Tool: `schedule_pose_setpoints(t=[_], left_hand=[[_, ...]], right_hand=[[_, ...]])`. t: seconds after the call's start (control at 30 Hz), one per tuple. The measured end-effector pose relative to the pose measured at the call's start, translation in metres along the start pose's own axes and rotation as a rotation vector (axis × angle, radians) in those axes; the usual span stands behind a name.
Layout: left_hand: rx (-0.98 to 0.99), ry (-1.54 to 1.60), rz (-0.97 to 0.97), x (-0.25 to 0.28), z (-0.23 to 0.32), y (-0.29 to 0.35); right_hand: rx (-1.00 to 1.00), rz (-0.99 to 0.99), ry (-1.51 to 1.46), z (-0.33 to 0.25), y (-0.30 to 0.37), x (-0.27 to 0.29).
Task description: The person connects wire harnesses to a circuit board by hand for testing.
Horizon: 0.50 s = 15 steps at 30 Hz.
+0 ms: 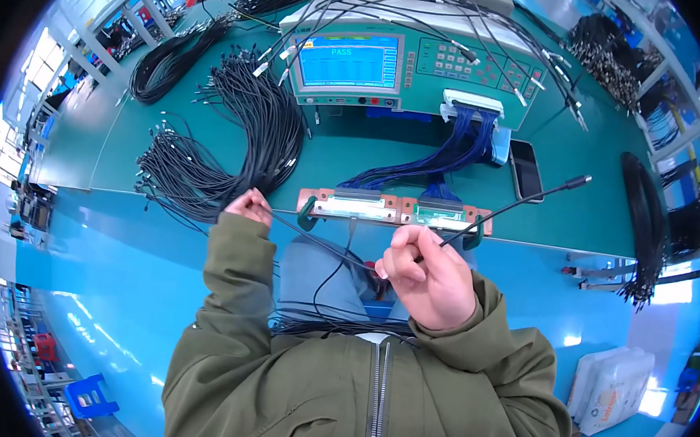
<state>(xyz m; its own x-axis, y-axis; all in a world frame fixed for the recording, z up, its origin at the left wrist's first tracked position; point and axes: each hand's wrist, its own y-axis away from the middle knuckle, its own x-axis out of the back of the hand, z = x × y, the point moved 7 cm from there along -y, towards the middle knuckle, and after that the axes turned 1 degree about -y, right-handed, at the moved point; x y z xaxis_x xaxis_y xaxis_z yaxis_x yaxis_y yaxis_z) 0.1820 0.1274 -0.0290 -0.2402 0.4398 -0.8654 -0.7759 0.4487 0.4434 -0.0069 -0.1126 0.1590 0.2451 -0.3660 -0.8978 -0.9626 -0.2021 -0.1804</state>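
Note:
My right hand (431,271) is closed around a black cable (513,204), over my lap just in front of the table edge. One end of the cable sticks out to the upper right, with a small plug at its tip. From the right hand the cable runs back leftward to my left hand (251,207), whose fingers are curled on it at the table edge. That hand is against the near end of a large bundle of black cables (267,127). Between the hands, a test fixture (359,206) with two connector boards is fixed along the table edge.
Behind the fixture stands a green and white tester (426,65) with a lit screen (349,60), loose cables draped over its top. Blue wires (427,159) join it to the fixture. A phone (525,172) lies to the right. More cable bundles (642,215) hang at the right edge.

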Motion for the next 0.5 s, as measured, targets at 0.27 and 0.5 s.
schedule_pose_setpoints(t=[0.27, 0.5], left_hand=[[-0.275, -0.345, -0.476, -0.163, 0.095, -0.021], [-0.086, -0.039, 0.017, 0.021, 0.011, -0.026]], right_hand=[[0.186, 0.312, 0.137, -0.012, -0.022, -0.013], [0.335, -0.072, 0.762, -0.039, 0.022, -0.054]])
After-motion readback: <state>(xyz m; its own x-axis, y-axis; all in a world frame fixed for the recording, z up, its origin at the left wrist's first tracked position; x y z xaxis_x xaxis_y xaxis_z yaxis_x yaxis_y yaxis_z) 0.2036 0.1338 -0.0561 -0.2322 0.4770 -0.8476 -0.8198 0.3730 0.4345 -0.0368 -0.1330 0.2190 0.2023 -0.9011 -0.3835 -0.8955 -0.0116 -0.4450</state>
